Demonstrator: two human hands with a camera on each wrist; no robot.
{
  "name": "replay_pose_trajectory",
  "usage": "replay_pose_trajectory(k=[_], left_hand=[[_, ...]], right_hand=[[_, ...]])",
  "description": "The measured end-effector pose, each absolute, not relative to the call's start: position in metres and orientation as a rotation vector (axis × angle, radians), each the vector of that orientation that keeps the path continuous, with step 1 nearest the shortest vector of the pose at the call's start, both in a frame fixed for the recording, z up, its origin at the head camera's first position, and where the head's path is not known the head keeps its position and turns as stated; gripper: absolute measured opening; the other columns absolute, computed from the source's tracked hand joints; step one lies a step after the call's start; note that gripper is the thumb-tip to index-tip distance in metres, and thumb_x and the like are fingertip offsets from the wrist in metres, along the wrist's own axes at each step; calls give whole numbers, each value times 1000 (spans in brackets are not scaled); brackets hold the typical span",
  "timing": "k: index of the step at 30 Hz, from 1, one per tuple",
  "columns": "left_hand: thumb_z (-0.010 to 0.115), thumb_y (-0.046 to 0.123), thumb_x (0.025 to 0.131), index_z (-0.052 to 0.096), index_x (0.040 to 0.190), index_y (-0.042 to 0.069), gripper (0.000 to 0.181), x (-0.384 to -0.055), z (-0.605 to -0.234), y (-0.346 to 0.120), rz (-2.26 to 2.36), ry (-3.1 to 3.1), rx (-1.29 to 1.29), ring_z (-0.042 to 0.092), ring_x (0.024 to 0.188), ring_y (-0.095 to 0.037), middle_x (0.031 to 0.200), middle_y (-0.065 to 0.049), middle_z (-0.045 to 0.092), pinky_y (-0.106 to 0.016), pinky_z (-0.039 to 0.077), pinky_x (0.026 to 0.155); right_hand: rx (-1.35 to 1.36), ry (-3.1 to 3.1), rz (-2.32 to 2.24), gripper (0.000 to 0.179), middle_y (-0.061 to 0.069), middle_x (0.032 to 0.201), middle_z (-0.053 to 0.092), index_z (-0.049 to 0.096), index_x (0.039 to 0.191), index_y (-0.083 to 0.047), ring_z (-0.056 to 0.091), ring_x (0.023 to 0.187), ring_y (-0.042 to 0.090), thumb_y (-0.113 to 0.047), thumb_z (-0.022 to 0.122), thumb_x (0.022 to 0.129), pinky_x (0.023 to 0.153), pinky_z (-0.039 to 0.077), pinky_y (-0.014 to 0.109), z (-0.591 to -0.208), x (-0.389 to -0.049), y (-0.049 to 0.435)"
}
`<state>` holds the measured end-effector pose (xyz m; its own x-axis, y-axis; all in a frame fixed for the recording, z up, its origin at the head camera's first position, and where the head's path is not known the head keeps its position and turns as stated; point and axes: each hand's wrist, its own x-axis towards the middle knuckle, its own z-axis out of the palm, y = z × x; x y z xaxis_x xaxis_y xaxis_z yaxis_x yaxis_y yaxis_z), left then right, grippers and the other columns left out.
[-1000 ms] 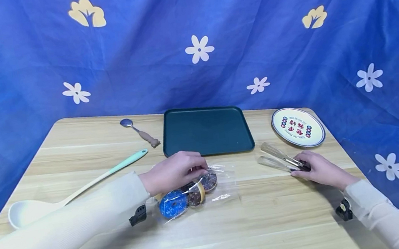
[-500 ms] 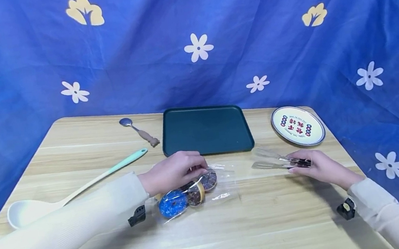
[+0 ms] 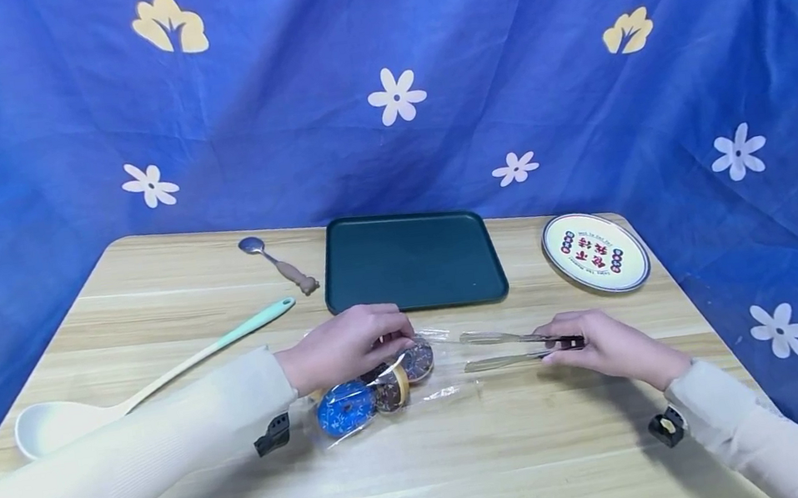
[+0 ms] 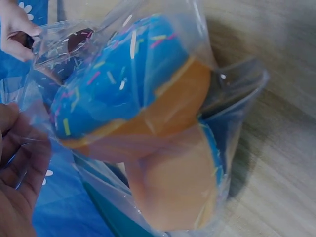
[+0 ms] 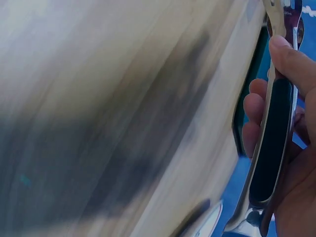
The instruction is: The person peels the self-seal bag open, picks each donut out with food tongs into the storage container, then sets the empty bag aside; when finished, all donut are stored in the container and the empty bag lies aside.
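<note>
From my remote seat I see the blue flowered cloth hanging behind everything; below it the wooden worktop carries all the rest. Next in size, the dark green tray lies at the far middle of the worktop; the long white ladle with its mint handle lies at the left, well apart from the hands; the round printed plate sits at the far right, near the tray but not touching it.

The clear plastic bag lies just in front of the tray, with toy doughnuts inside (a blue-iced one nearest me, darker ones behind it; the left wrist view shows the blue one pressed against the film). My left hand rests on the bag's upper edge, its grip pinched onto the plastic. My right hand holds the metal tongs by their black-padded end, grip clamped round the handle, as the right wrist view confirms; the tongs lie level, their two arms apart, tips pointing left and reaching the open end of the bag; whether they touch the film I cannot tell.

Smallest, a little spoon with a brown handle lies at the far left of the tray.
</note>
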<state>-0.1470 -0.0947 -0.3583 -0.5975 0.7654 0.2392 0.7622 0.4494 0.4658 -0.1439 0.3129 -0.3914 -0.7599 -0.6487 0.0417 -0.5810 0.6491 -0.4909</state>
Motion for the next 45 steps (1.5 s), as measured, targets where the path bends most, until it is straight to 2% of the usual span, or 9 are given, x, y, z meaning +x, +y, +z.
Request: replay_pose_trajectory(k=[8, 11, 24, 33, 42, 45], left_hand=[[67, 16, 104, 76, 106, 11, 10, -147, -361, -93, 862, 2663, 1427, 62, 83, -3, 98, 5, 72, -22, 56, 75], [67, 16, 103, 76, 106, 11, 10, -147, -361, -93, 861, 2668, 1428, 63, 85, -3, 98, 5, 72, -23, 57, 76], [66, 13, 104, 75, 108, 13, 10, -147, -361, -93, 866, 2636, 1427, 64, 88, -3, 100, 6, 71, -24, 58, 80], [66, 13, 104, 75, 106, 13, 9, -147, -361, -93, 870, 2646, 1429, 64, 86, -3, 99, 3, 72, -24, 57, 78], [66, 15, 104, 75, 108, 12, 10, -147, -361, -94, 860, 2665, 1414, 67, 88, -5, 100, 3, 73, -25, 58, 79], [66, 14, 104, 75, 108, 12, 10, -147, -362, -94, 867, 2660, 1419, 68, 89, -6, 100, 2, 73, -26, 59, 81]], right_hand=[[-1064, 2683, -657, 39, -4, 110, 75, 73, 128, -10, 65, 93, 0, -31, 77, 96, 83, 58, 28, -397, -147, 288], [-1096, 2689, -623, 39, -5, 110, 74, 72, 129, -10, 65, 93, 3, -31, 76, 96, 85, 58, 29, -399, -148, 281], [-1088, 2722, -581, 36, -11, 101, 69, 71, 121, -14, 63, 90, 3, -40, 75, 96, 81, 56, 28, -403, -153, 262], [-1187, 2790, -531, 37, -3, 104, 75, 73, 122, -9, 70, 93, 10, -37, 74, 98, 84, 60, 34, -405, -151, 257], [-1262, 2874, -523, 31, -9, 98, 75, 76, 118, -13, 70, 86, 4, -36, 75, 98, 80, 60, 31, -405, -150, 261], [-1259, 2868, -578, 32, -7, 99, 77, 76, 119, -11, 71, 88, 5, -33, 76, 96, 81, 60, 31, -405, -149, 267]])
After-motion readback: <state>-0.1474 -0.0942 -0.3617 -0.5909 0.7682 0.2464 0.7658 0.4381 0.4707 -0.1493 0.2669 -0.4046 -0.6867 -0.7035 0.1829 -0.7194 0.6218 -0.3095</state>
